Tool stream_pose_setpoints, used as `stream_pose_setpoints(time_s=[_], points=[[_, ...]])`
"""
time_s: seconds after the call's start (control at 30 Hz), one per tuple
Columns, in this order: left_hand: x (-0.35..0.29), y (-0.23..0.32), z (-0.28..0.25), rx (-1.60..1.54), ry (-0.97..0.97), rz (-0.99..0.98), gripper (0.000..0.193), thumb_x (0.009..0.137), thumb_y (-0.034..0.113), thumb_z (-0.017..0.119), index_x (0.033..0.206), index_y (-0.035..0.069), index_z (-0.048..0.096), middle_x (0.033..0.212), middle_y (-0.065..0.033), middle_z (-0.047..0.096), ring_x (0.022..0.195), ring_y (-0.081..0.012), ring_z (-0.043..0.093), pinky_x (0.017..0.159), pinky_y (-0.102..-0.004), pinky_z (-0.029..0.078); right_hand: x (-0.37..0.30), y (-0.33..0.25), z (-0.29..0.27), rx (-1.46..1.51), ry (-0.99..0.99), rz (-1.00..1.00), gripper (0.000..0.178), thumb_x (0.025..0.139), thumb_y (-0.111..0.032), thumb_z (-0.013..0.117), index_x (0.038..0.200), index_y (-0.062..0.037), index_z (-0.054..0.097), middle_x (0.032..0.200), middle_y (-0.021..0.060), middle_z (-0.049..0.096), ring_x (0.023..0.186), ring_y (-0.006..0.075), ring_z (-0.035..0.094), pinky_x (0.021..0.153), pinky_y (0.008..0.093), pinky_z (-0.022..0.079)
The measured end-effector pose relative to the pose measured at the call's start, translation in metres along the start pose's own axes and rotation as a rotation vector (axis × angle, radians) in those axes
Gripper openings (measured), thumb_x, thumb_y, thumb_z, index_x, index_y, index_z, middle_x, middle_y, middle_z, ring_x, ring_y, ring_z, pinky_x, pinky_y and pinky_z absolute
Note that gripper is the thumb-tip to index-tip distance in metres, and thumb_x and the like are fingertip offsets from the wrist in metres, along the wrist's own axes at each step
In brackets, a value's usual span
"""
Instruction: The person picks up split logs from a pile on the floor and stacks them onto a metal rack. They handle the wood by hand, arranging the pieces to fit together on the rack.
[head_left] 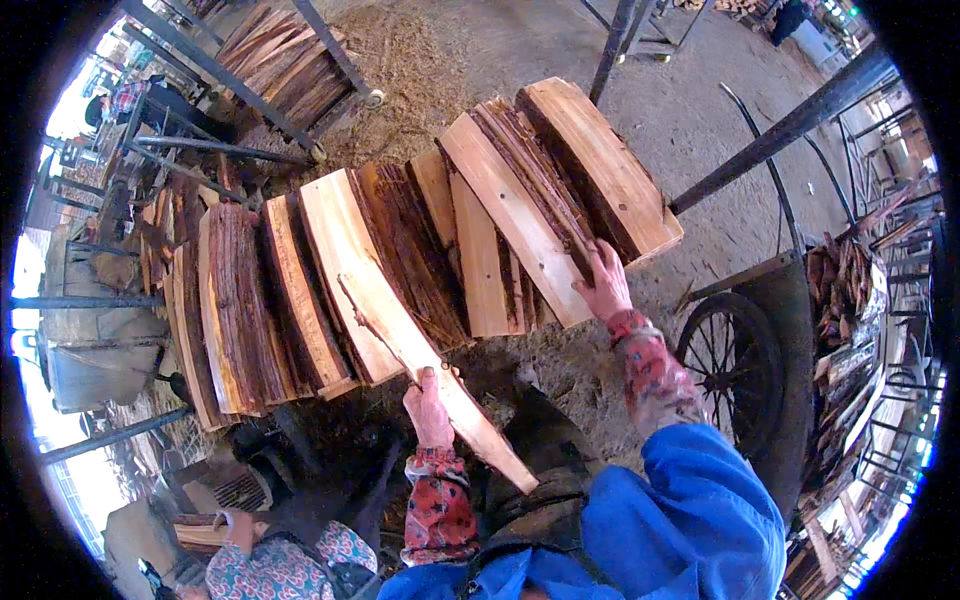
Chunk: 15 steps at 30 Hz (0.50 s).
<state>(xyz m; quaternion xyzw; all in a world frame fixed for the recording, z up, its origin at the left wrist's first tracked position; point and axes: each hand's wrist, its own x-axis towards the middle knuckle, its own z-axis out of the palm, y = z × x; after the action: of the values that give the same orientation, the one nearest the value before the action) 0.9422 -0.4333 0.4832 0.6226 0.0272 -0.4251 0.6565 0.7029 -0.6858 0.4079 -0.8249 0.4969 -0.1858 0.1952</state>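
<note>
My left hand (430,408) grips a narrow pale wood slab (470,430), thumb on top. That slab has a strip of bark along one edge; it slants from above the row of wood down toward my body. My right hand (605,285) is farther right, its fingers closed over the near end of a long pale board (520,220) in the row. Beside that board lie thin bark-covered strips (535,175) and a thick squared piece (600,165). To the left, several bark-edged slabs (235,300) lie side by side.
A cart with a spoked wheel (735,370) stands at right, beside piled bark pieces (850,300). Metal poles (780,130) rise around the row. Another person's hand (237,527) and patterned sleeve show at lower left, near some wood. More slabs (290,70) are stacked at the back left.
</note>
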Motion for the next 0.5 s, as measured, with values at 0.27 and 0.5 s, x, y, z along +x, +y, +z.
stream_pose_setpoints(time_s=[0.27, 0.5], points=[[0.013, -0.014, -0.008, 0.078, 0.01, 0.051, 0.035, 0.095, 0.031, 0.058, 0.101, -0.003, 0.058, 0.089, -0.013, 0.066, 0.075, -0.0183, 0.064, 0.069, -0.0292, 0.053, -0.041, 0.013, 0.009, 0.087, 0.154, 0.386, 0.079, 0.069, -0.032, 0.08, 0.129, 0.0068, 0.044, 0.132, 0.0252, 0.042, 0.12, 0.041, 0.045, 0.101, 0.0427, 0.04], [0.003, 0.006, 0.025, 0.053, -0.055, 0.022, 0.031, 0.094, 0.029, 0.06, 0.101, -0.001, 0.059, 0.087, -0.0127, 0.067, 0.072, -0.0188, 0.064, 0.066, -0.0301, 0.054, -0.057, 0.017, 0.034, 0.74, 0.269, 0.633, 0.096, 0.062, -0.029, 0.09, 0.131, 0.0078, 0.035, 0.126, 0.0213, 0.048, 0.11, 0.0276, 0.055, 0.092, 0.0366, 0.049]])
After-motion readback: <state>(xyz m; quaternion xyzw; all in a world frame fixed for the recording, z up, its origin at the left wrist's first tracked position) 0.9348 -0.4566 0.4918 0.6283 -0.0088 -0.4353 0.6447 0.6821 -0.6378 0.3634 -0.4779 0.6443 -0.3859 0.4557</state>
